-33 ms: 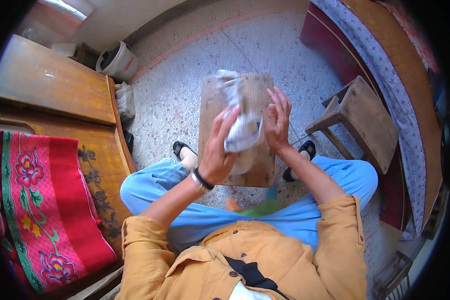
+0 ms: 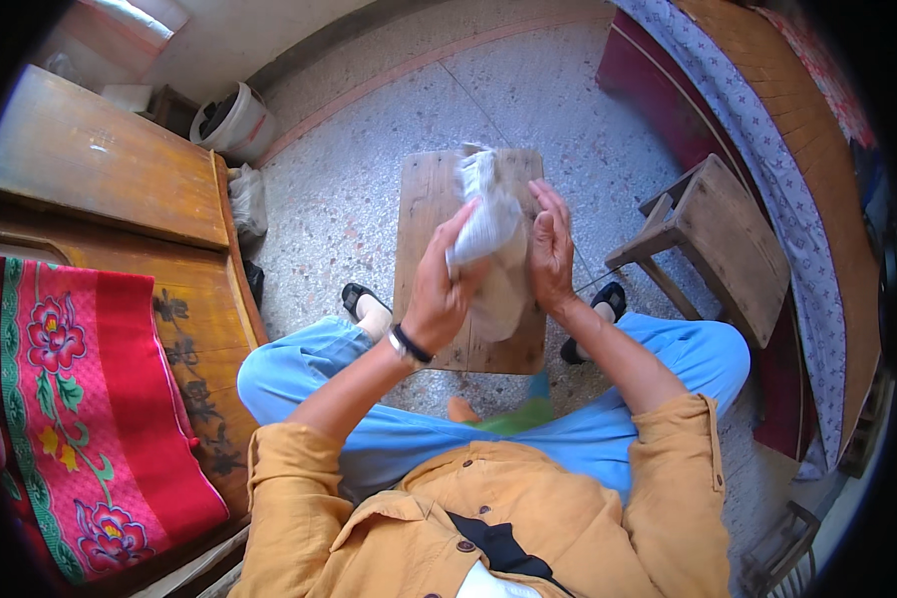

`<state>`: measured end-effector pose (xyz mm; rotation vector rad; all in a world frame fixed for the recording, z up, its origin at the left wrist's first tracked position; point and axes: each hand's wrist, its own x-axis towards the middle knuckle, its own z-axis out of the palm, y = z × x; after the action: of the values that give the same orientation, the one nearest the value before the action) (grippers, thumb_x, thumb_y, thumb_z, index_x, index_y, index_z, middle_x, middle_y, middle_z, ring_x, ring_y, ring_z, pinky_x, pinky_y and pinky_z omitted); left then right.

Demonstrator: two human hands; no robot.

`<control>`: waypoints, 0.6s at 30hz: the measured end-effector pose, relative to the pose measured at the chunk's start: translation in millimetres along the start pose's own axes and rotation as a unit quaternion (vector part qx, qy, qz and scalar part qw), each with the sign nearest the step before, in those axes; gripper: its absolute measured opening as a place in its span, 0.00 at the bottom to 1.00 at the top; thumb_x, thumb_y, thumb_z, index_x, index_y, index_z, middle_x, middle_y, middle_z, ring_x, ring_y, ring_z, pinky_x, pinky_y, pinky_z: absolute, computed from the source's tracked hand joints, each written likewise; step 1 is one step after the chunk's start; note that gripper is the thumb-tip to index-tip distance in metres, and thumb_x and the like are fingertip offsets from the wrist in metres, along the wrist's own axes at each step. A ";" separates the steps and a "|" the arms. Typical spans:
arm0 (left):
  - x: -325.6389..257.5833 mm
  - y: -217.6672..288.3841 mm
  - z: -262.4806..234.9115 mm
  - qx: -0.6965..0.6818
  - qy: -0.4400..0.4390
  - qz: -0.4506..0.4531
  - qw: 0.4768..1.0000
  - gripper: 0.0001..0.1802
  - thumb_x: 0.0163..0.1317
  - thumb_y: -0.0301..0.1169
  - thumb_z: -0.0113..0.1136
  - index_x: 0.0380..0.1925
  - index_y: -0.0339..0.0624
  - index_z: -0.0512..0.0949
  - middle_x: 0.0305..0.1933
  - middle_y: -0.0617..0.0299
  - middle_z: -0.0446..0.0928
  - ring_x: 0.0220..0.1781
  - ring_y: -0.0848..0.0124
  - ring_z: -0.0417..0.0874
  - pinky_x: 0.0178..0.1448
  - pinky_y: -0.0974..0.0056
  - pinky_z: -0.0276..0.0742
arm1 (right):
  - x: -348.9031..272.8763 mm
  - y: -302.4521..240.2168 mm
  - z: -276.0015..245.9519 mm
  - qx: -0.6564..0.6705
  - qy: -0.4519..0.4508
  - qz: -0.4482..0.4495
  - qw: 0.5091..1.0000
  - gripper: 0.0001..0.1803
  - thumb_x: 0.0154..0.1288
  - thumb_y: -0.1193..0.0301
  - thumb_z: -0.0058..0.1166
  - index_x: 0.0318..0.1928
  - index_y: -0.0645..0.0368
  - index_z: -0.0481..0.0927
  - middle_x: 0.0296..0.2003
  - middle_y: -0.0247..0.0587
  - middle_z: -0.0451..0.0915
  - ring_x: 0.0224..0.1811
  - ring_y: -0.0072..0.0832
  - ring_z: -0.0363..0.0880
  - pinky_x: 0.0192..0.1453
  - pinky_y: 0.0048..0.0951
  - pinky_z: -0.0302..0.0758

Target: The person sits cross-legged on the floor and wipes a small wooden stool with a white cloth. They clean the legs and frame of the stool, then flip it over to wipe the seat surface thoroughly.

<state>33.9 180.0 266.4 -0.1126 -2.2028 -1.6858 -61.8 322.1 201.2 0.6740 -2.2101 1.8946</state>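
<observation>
A pale grey-white ribbed cloth piece (image 2: pixel 488 227), blurred and sock-like in look, hangs above a low wooden stool (image 2: pixel 424 189). My left hand (image 2: pixel 441 289) grips it from the left, the thumb hidden in part. To its right, my right hand (image 2: pixel 552 249) has its fingers stretched upward and together, palm turned toward the cloth; whether it touches is hard to tell. Below the ribbed part, a smooth beige piece (image 2: pixel 500 309) lies over the stool top, and I cannot tell if the two are joined.
A small wooden chair (image 2: pixel 713 249) stands right of the stool, beside a bed with patterned cloth (image 2: pixel 767 189). On the left are a wooden cabinet (image 2: pixel 100 159), a red floral cloth (image 2: pixel 120 399) and a white bucket (image 2: pixel 237 125). My knees flank the stool.
The ribbed cloth has swung upward and its loop-like opening has turned from view; more of the beige piece shows. My left hand has shifted slightly up and left.
</observation>
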 end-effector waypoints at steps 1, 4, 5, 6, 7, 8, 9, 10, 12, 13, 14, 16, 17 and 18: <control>9.2 -2.4 9.3 -0.101 0.018 -0.067 0.992 0.22 0.66 0.27 0.53 0.60 0.39 0.66 0.51 0.60 0.73 0.53 0.73 0.71 0.58 0.68 0.67 | -4.5 -11.4 -1.4 0.110 -0.009 0.039 0.993 0.27 0.73 0.54 0.39 0.61 0.62 0.67 0.62 0.52 0.64 0.66 0.40 0.60 0.68 0.35 0.57; 13.8 -27.0 18.1 -0.191 0.008 -0.148 0.970 0.18 0.68 0.31 0.54 0.56 0.39 0.70 0.43 0.68 0.75 0.45 0.81 0.71 0.49 0.73 0.71 | -13.4 -41.1 4.6 0.253 -0.005 0.196 0.948 0.24 0.70 0.59 0.49 0.58 0.63 0.70 0.54 0.43 0.72 0.55 0.27 0.69 0.59 0.25 0.65; 13.0 -30.0 18.3 -0.176 0.015 -0.128 0.976 0.17 0.67 0.31 0.54 0.55 0.40 0.71 0.44 0.68 0.76 0.45 0.82 0.72 0.48 0.74 0.72 | -13.2 -44.6 0.9 0.281 -0.020 0.239 0.929 0.21 0.68 0.63 0.53 0.56 0.62 0.73 0.52 0.41 0.74 0.52 0.25 0.71 0.57 0.24 0.67; 12.3 -31.8 17.4 -0.160 0.022 -0.110 0.981 0.17 0.67 0.32 0.55 0.54 0.40 0.71 0.44 0.68 0.76 0.44 0.83 0.73 0.47 0.74 0.72 | -11.0 -48.4 -4.3 0.219 0.006 0.189 0.957 0.19 0.66 0.66 0.55 0.54 0.62 0.75 0.49 0.40 0.75 0.50 0.25 0.72 0.55 0.24 0.68; 12.4 -27.4 15.3 -0.172 0.030 -0.120 0.977 0.15 0.67 0.32 0.55 0.51 0.40 0.72 0.42 0.68 0.76 0.43 0.83 0.73 0.46 0.74 0.72 | -7.8 -51.4 -11.2 0.155 0.033 0.137 0.978 0.17 0.65 0.68 0.57 0.52 0.61 0.76 0.47 0.39 0.76 0.48 0.25 0.72 0.54 0.23 0.69; 11.8 -17.1 8.4 -0.181 0.038 -0.130 0.974 0.13 0.67 0.33 0.55 0.48 0.40 0.73 0.40 0.68 0.75 0.42 0.82 0.72 0.44 0.74 0.71 | -4.3 -56.5 -16.1 0.093 0.059 0.084 0.990 0.16 0.63 0.71 0.59 0.50 0.61 0.78 0.45 0.38 0.77 0.46 0.25 0.73 0.52 0.23 0.70; 11.8 -8.5 2.7 -0.190 0.047 -0.141 0.970 0.11 0.67 0.34 0.56 0.45 0.40 0.73 0.38 0.68 0.75 0.41 0.82 0.72 0.43 0.74 0.71 | 1.5 -66.4 -21.6 0.068 0.075 0.020 0.995 0.15 0.62 0.72 0.59 0.49 0.60 0.79 0.44 0.37 0.77 0.46 0.25 0.74 0.52 0.23 0.70; 9.2 -3.9 -3.9 -0.196 0.062 -0.146 0.968 0.12 0.67 0.35 0.55 0.45 0.41 0.71 0.41 0.63 0.76 0.44 0.77 0.75 0.46 0.70 0.73 | 8.0 -79.5 -24.0 0.049 0.085 -0.043 0.994 0.14 0.61 0.73 0.60 0.48 0.60 0.80 0.43 0.37 0.77 0.45 0.26 0.74 0.51 0.23 0.71; 4.1 -6.2 -15.2 -0.110 0.001 -0.147 0.983 0.20 0.66 0.40 0.56 0.51 0.40 0.68 0.45 0.58 0.75 0.46 0.71 0.75 0.49 0.65 0.73 | 20.6 -91.7 -34.2 -0.063 0.043 -0.122 0.990 0.15 0.61 0.69 0.59 0.48 0.58 0.80 0.47 0.44 0.74 0.49 0.35 0.73 0.55 0.34 0.71; 4.2 -10.4 -19.8 -0.068 -0.031 -0.144 0.987 0.23 0.66 0.42 0.56 0.54 0.39 0.66 0.47 0.55 0.75 0.48 0.68 0.76 0.51 0.62 0.74 | 23.1 -88.0 -37.2 -0.190 0.004 -0.101 0.977 0.17 0.62 0.65 0.58 0.50 0.57 0.79 0.50 0.48 0.72 0.53 0.40 0.70 0.57 0.39 0.69; 0.6 -21.1 -28.4 0.042 -0.081 -0.145 0.985 0.35 0.62 0.48 0.58 0.61 0.38 0.60 0.55 0.46 0.69 0.57 0.57 0.70 0.59 0.53 0.68 | 23.5 -79.8 -36.1 -0.310 -0.036 -0.078 0.947 0.18 0.63 0.62 0.57 0.51 0.56 0.78 0.54 0.52 0.69 0.57 0.46 0.67 0.59 0.44 0.67; -2.1 -36.8 -46.3 0.250 -0.052 -0.082 0.963 0.38 0.61 0.49 0.59 0.63 0.39 0.58 0.57 0.46 0.67 0.61 0.55 0.67 0.64 0.52 0.62 | 17.9 -55.8 -26.3 -0.419 -0.130 0.021 0.898 0.28 0.63 0.50 0.53 0.58 0.52 0.73 0.66 0.61 0.54 0.67 0.64 0.50 0.65 0.60 0.55; -3.7 -45.9 -53.3 0.348 -0.038 -0.050 0.935 0.40 0.60 0.50 0.59 0.65 0.40 0.57 0.58 0.46 0.66 0.63 0.54 0.65 0.67 0.52 0.59 | 12.7 -52.6 -17.4 -0.413 -0.150 0.037 0.898 0.30 0.62 0.49 0.53 0.59 0.52 0.72 0.67 0.61 0.51 0.67 0.65 0.49 0.66 0.61 0.54; 4.7 -57.9 -60.3 0.350 -0.037 -0.039 0.935 0.40 0.60 0.52 0.57 0.65 0.40 0.57 0.61 0.39 0.62 0.65 0.48 0.61 0.68 0.46 0.54 | 7.8 -52.9 -4.5 -0.406 -0.170 0.053 0.896 0.31 0.62 0.48 0.53 0.61 0.52 0.70 0.68 0.61 0.49 0.68 0.66 0.47 0.66 0.62 0.53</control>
<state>27.6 105.8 228.1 0.0990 -2.7494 -0.8436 -46.8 319.4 252.7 0.7490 -2.9588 0.7312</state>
